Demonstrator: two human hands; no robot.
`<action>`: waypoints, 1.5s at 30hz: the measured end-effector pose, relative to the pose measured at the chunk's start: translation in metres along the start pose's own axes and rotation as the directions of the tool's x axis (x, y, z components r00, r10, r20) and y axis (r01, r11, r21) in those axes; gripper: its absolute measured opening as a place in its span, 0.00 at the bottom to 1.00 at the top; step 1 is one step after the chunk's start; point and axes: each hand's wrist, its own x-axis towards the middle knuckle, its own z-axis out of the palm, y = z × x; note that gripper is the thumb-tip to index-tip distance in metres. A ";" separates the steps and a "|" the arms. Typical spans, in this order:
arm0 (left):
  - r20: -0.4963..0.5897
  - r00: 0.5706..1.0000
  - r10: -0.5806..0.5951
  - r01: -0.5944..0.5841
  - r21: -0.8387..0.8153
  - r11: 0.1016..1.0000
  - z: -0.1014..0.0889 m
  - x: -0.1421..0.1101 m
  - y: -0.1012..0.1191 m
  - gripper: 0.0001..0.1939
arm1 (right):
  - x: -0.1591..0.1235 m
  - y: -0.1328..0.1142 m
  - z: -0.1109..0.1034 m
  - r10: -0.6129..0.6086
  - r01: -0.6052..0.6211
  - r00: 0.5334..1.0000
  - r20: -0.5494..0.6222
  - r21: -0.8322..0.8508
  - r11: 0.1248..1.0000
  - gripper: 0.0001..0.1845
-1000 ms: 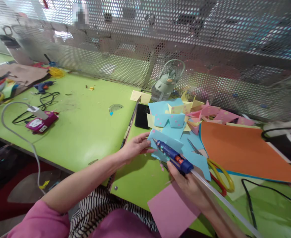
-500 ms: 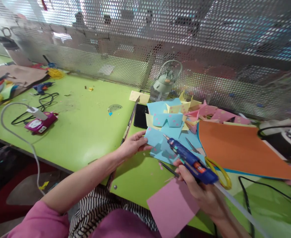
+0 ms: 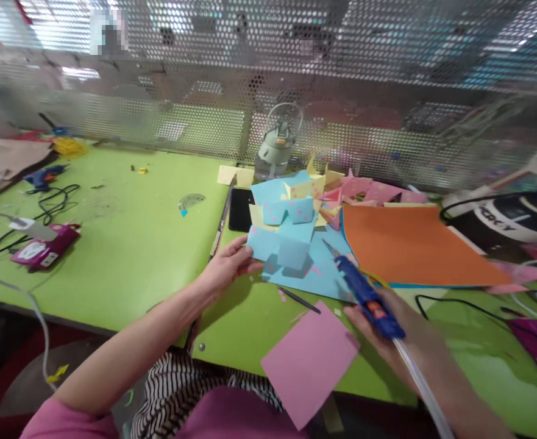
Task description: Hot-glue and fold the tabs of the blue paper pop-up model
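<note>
One folded blue paper (image 3: 272, 213) looks finished while your left fingers (image 3: 237, 246) pinch a second paper (image 3: 294, 252), seemingly unfinished, between the tabletop's (image 3: 238, 332) front and back edges, right fingers (image 3: 358, 319) clasping a glue gun (image 3: 359, 286).

Apparently a craft workshop: a smooth lime-green worktable (image 3: 140, 262), a perforated silver metal screen (image 3: 195, 116) at twelve o'clock, folded pink paper pieces (image 3: 382, 194) at one o'clock, a blue plastic glue gun (image 3: 44, 176) lying at ten o'clock.
</note>
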 end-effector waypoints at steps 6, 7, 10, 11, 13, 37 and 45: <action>-0.064 0.997 0.050 -0.050 -0.001 0.999 -0.002 -0.001 0.000 0.11 | 0.022 0.054 -0.014 -0.004 0.010 0.998 0.055 -0.108 0.994 0.23; -0.060 0.997 0.053 -0.053 -0.001 0.999 -0.002 -0.001 0.001 0.11 | 0.023 0.061 -0.012 -0.001 0.011 0.997 0.081 -0.128 0.992 0.22; -0.085 0.993 0.078 -0.080 -0.017 0.997 -0.003 -0.002 0.005 0.12 | 0.022 0.075 -0.005 0.007 0.014 0.993 0.122 -0.166 0.986 0.20; -0.108 0.990 0.089 -0.092 -0.025 0.995 -0.003 -0.002 0.007 0.12 | 0.021 0.078 -0.004 0.006 0.017 0.992 0.129 -0.173 0.985 0.20; -0.147 0.984 0.104 -0.111 -0.041 0.993 -0.003 -0.002 0.011 0.13 | 0.019 0.085 -0.006 0.003 0.024 0.989 0.145 -0.182 0.983 0.21; -0.158 0.974 0.161 -0.170 -0.045 0.984 -0.004 -0.001 0.023 0.13 | 0.036 -0.045 0.016 -0.277 0.265 0.842 0.463 0.092 0.960 0.07; -0.151 0.974 0.166 -0.174 -0.040 0.984 -0.005 0.000 0.022 0.12 | 0.035 -0.026 0.001 -0.048 0.026 0.905 0.422 0.057 0.998 0.14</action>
